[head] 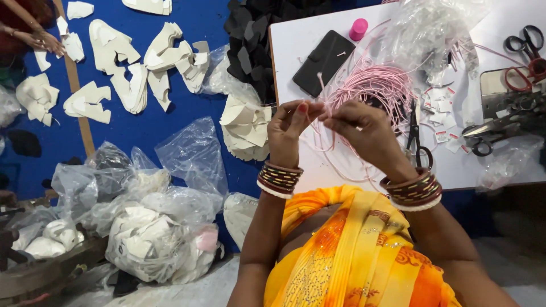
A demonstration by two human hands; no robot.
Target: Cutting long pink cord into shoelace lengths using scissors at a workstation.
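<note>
**Hands pinching pink cord at frame centre**

Fingertips of our left hand (289, 128) and right hand (364, 132) meet, each pinched narrow on a strand of pink cord (320, 91), lifted clear of the white table (296, 40), probably so the strand separates from the tangled cord bundle (378, 85) behind it. Black scissors (418, 142) lie just right of our right wrist, within easy reach. Our knuckles hide the exact grip point, and the clear plastic bag (432, 28) is cut off at the upper edge.

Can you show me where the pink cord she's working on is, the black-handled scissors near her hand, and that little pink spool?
Pink cord (375, 85), head view: middle of the tangled bundle.
Black-handled scissors (416, 136), head view: where the blades meet the handles.
Pink spool (358, 29), head view: its side.
</note>
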